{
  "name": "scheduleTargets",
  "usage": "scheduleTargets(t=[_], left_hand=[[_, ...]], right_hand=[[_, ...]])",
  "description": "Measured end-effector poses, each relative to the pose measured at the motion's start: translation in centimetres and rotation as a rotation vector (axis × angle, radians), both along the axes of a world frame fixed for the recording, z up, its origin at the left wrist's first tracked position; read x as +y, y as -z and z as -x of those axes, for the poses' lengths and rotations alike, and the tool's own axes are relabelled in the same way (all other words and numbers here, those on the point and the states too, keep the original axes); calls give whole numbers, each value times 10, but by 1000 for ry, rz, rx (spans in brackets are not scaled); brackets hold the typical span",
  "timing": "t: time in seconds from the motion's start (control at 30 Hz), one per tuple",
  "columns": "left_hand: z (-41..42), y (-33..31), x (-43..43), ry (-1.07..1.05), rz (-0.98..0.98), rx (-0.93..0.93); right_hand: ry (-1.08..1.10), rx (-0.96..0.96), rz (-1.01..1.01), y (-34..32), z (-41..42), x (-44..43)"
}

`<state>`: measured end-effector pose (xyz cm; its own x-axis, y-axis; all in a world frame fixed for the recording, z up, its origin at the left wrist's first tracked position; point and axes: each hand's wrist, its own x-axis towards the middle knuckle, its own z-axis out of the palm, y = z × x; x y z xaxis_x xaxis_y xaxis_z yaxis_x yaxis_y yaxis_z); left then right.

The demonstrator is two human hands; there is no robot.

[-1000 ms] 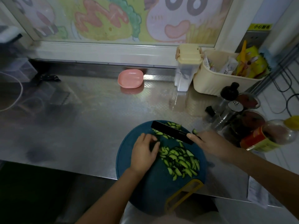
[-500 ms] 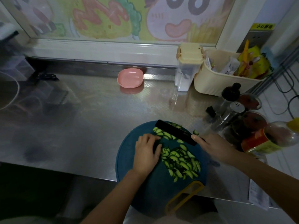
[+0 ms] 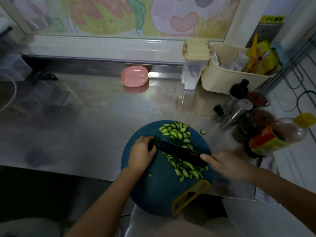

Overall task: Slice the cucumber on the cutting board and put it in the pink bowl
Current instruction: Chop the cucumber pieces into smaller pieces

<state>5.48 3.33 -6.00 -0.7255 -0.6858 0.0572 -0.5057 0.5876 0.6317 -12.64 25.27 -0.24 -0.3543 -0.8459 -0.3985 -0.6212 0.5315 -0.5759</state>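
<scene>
Stainless-steel counter [image 3: 85, 125] fills the middle of the frame, with a painted window panel along the top edge.

- Round blue cutting board [image 3: 153, 190]: lower centre, overhanging the counter's near edge, yellow handle slot at its lower right.
- Cucumber [image 3: 156, 140]: a short dark stub on the board's left part. Its exposed end faces right, toward the blade. Most of it is covered, so its long axis cannot be told.
- Left hand [image 3: 141, 153]: fingers curled down over the cucumber, pinning it to the board.
- Knife [image 3: 181, 153]: dark blade, long axis running from upper left to lower right, tip just beside the cucumber end.
- Right hand [image 3: 227, 164]: wrapped round the knife handle at the board's right edge, index finger extended along the blade's back.
- Cucumber slices [image 3: 176, 130]: one pile at the board's top, a second pile below the blade. One stray slice [image 3: 203, 131] lies on the counter just right of the board.
- Pink bowl [image 3: 134, 76]: upper centre, against the back ledge, well apart from the board.
</scene>
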Motion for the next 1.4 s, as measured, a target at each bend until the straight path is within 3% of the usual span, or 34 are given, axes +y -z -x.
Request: scheduleTargets(t=[0.47,0.6,0.87,1.17,1.4], left_hand=[[-42,-7,-13,-289,-224,50],[-50,-2,-14,-228,-242,41],[-55,12,-8,-97,-151,141],[-54,14,-6,154,-7,161],[-50,16,-9,200,15,148]], right_hand=[[-15,10,-55,16,-98,8],[-9,31,-58,30,-116,4],[424,41,-3,31,-120,-32],[340,315,-93,22,-134,-68],[385,228,-87,23,-140,-68]])
